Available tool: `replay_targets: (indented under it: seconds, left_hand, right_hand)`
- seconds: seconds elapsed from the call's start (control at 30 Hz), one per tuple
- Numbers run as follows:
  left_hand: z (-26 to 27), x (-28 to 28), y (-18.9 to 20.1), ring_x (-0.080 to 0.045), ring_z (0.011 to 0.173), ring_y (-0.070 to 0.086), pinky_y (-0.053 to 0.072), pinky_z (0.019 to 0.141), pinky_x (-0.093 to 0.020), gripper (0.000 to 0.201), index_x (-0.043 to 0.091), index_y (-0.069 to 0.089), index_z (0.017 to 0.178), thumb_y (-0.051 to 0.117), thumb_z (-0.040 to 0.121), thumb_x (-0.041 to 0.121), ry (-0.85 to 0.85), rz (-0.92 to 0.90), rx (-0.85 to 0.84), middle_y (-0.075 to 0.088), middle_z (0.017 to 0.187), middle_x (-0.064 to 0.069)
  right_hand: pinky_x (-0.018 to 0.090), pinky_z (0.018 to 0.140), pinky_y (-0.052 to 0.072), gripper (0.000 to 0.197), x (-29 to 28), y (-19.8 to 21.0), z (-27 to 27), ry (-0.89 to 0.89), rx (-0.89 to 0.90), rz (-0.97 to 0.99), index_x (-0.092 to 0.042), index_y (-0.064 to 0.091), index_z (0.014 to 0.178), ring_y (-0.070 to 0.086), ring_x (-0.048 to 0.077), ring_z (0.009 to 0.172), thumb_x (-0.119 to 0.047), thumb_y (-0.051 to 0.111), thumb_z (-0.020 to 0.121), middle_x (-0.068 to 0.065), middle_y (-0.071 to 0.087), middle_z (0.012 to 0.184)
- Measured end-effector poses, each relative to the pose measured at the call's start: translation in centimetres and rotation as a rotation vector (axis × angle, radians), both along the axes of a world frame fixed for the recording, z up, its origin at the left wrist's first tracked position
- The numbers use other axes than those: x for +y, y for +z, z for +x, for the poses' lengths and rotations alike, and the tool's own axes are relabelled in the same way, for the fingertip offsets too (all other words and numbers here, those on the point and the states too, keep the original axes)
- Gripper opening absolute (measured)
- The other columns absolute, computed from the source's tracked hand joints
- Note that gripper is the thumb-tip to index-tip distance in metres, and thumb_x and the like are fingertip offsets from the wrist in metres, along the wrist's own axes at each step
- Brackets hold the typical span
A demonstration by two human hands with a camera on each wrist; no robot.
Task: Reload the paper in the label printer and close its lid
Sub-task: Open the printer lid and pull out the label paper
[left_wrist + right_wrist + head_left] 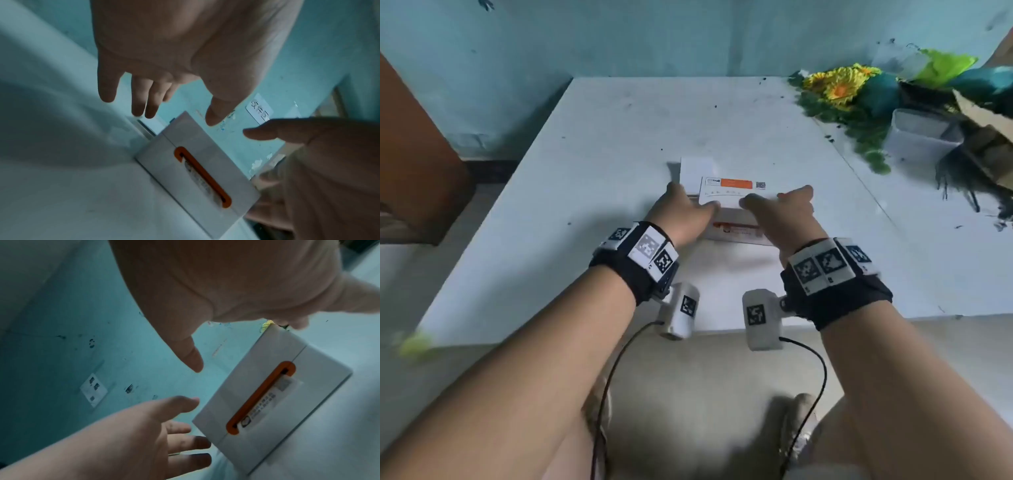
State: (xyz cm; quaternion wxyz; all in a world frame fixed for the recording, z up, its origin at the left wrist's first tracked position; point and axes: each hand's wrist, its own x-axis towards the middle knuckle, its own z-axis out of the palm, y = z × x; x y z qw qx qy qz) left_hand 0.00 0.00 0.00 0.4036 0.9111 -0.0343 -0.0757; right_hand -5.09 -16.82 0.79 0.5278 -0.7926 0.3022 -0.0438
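Note:
A white label printer [732, 212] with an orange-rimmed paper slot [203, 175] stands in the middle of the white table [585, 205]. An orange sticker [736, 183] marks its top. A white paper stack [697, 168] lies just behind it on the left. My left hand [693, 197] hovers at the printer's left end, its fingers [141, 107] straight and spread. My right hand [777, 195] hovers at the right end, thumb [191, 356] out. Neither hand holds anything. In the wrist views the lid seam [300, 353] shows as a thin line with no gap.
Yellow artificial flowers [839, 85], a clear plastic tub [921, 140] and a torn cardboard box [989, 123] crowd the table's far right. A brown panel [414, 154] stands to the left. The teal wall [654, 34] runs behind the table.

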Motion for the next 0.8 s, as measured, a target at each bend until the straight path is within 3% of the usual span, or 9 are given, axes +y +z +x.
replay_targets:
  seconds: [0.1, 0.17, 0.23, 0.37, 0.5, 0.57, 0.67, 0.73, 0.8]
  left_hand:
    - [1.7, -1.1, 0.4, -0.021, 0.113, 0.064, 0.051, 0.092, -0.033, 0.048, 0.016, 0.05, 0.127, 0.068, 0.093, 0.044, 0.042, -0.162, -0.004, 0.066, 0.12, 0.003]
    - [1.8, -1.4, 0.2, -0.025, 0.109, 0.068, 0.057, 0.093, -0.038, 0.023, 0.021, 0.061, 0.111, 0.07, 0.093, 0.033, 0.024, -0.197, -0.02, 0.072, 0.115, -0.001]
    - [1.7, -1.2, -0.1, -0.029, 0.104, 0.073, 0.061, 0.089, -0.043, 0.003, 0.024, 0.068, 0.092, 0.07, 0.094, 0.023, 0.012, -0.198, -0.066, 0.077, 0.107, -0.001]
    - [2.0, -0.2, -0.5, -0.02, 0.102, 0.074, 0.058, 0.099, -0.037, 0.022, 0.015, 0.078, 0.114, 0.078, 0.092, 0.018, 0.058, -0.228, -0.087, 0.078, 0.107, -0.001]
    - [1.3, 0.7, -0.3, -0.019, 0.103, 0.075, 0.056, 0.104, -0.038, 0.022, 0.013, 0.08, 0.109, 0.083, 0.088, 0.019, 0.085, -0.279, -0.089, 0.078, 0.102, 0.0]
    - [0.6, 1.1, -0.3, -0.018, 0.1, 0.073, 0.056, 0.102, -0.035, 0.016, 0.017, 0.079, 0.105, 0.081, 0.09, 0.024, 0.061, -0.271, -0.089, 0.075, 0.098, 0.002]
    - [-0.2, 2.2, -0.1, -0.028, 0.095, 0.074, 0.058, 0.099, -0.045, 0.025, 0.013, 0.077, 0.096, 0.078, 0.092, 0.038, 0.016, -0.239, -0.077, 0.08, 0.105, -0.012]
    - [-0.2, 3.0, -0.1, -0.036, 0.097, 0.075, 0.06, 0.095, -0.048, 0.04, 0.004, 0.077, 0.1, 0.076, 0.092, 0.043, 0.028, -0.247, -0.056, 0.079, 0.105, -0.018]
    - [0.0, 3.6, -0.3, -0.029, 0.091, 0.074, 0.061, 0.095, -0.045, 0.033, 0.009, 0.079, 0.097, 0.077, 0.092, 0.042, 0.039, -0.251, -0.042, 0.079, 0.096, -0.009]
  right_hand:
    - [0.042, 0.09, 0.057, 0.062, -1.1, -1.1, 2.1, -0.033, -0.039, -0.001, -0.006, 0.048, 0.124, 0.065, 0.028, 0.102, -0.033, 0.074, 0.074, 0.006, 0.062, 0.116]
    - [0.03, 0.064, 0.048, 0.041, -1.8, -2.1, 2.6, -0.009, -0.066, -0.024, -0.008, 0.061, 0.1, 0.06, 0.023, 0.075, -0.031, 0.072, 0.068, 0.003, 0.059, 0.091]
    - [0.026, 0.055, 0.038, 0.025, -2.6, -2.8, 2.9, 0.038, -0.072, -0.054, -0.016, 0.055, 0.086, 0.053, 0.019, 0.066, -0.025, 0.077, 0.077, 0.001, 0.054, 0.083]
    - [0.029, 0.066, 0.046, 0.035, -3.0, -1.9, 1.9, 0.069, -0.082, -0.147, -0.013, 0.07, 0.114, 0.066, 0.022, 0.088, -0.026, 0.085, 0.086, -0.001, 0.07, 0.109]
    - [0.026, 0.053, 0.035, 0.046, -3.9, -0.9, 0.8, 0.074, -0.033, -0.185, -0.015, 0.068, 0.095, 0.055, 0.012, 0.063, -0.048, 0.093, 0.075, -0.004, 0.063, 0.076]
    - [0.025, 0.055, 0.038, 0.056, -3.7, -0.7, 0.3, 0.071, -0.009, -0.163, -0.022, 0.064, 0.094, 0.053, 0.015, 0.063, -0.057, 0.095, 0.063, -0.001, 0.059, 0.078]
    - [0.044, 0.086, 0.066, 0.065, -2.9, -1.0, -0.4, 0.053, -0.023, -0.091, -0.024, 0.069, 0.083, 0.058, 0.021, 0.073, -0.063, 0.09, 0.036, 0.005, 0.06, 0.077]
    - [0.059, 0.099, 0.061, 0.057, -2.8, -1.2, -0.8, 0.055, -0.027, -0.036, -0.018, 0.072, 0.079, 0.063, 0.022, 0.075, -0.055, 0.095, 0.043, 0.008, 0.065, 0.077]
    - [0.057, 0.099, 0.062, 0.057, -2.7, -0.8, -1.3, 0.05, -0.046, 0.023, 0.0, 0.074, 0.087, 0.071, 0.024, 0.082, -0.043, 0.1, 0.059, 0.013, 0.07, 0.084]
